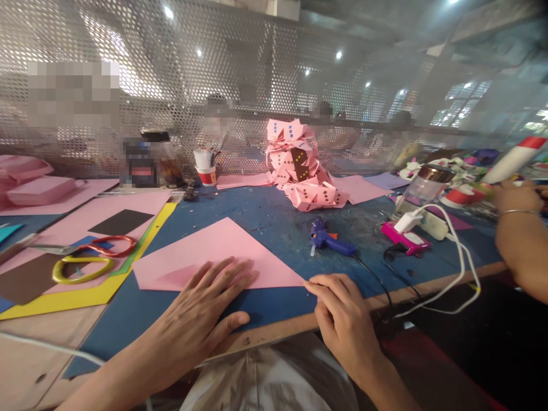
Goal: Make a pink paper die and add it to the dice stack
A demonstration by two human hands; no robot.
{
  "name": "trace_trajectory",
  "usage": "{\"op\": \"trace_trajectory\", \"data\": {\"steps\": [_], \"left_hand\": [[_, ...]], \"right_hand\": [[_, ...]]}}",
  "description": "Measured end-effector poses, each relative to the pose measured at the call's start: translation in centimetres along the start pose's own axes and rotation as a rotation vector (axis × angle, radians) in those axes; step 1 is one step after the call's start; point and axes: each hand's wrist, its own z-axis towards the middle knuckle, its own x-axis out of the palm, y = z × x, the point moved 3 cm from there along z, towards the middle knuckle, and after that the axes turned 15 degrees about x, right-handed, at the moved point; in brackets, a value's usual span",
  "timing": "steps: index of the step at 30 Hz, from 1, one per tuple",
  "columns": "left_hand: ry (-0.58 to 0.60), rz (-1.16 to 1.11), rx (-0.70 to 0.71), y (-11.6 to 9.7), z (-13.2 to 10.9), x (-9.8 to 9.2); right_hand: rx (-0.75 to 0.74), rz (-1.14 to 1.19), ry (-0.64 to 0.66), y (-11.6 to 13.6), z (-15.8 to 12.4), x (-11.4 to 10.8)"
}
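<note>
A pink sheet of paper [233,251], folded along its near edge, lies on the blue mat before me. My left hand [205,308] rests flat on it with fingers spread. At the sheet's right corner, my right hand [340,311] has its fingers curled together and its fingertips on the paper's tip. Beyond the right hand lies a blue glue gun [336,240] with a black cord. To the left, a pair of scissors [96,248] with red and yellow handles sits on stacked coloured paper.
A pile of pink folded paper pieces [299,165] with printed squares stands at the back. Nearby are a red-and-white cup [208,171], a dark jar [170,160], a pink power strip [405,237] with white cables and a clear jar [423,188]. Another person's arm [522,228] reaches in at right.
</note>
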Motion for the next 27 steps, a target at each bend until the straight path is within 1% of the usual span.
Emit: {"op": "trace_trajectory", "data": {"steps": [4, 11, 15, 20, 27], "left_hand": [[-0.023, -0.005, 0.022, -0.12, -0.12, -0.04], [-0.01, 0.025, 0.075, -0.32, -0.03, -0.59], [-0.024, 0.041, 0.081, -0.17, 0.08, -0.45], [-0.042, -0.002, 0.071, -0.14, 0.27, -0.71], [0.005, -0.052, 0.1, -0.01, 0.6, -0.77]], "right_hand": [[0.0, 0.009, -0.004, -0.07, -0.03, 0.06], [0.001, 0.014, -0.013, -0.02, 0.02, 0.07], [-0.001, 0.012, -0.016, 0.0, 0.03, 0.05], [-0.003, 0.009, -0.022, -0.01, 0.05, 0.1], [-0.001, -0.017, -0.023, -0.07, 0.02, 0.18]]}}
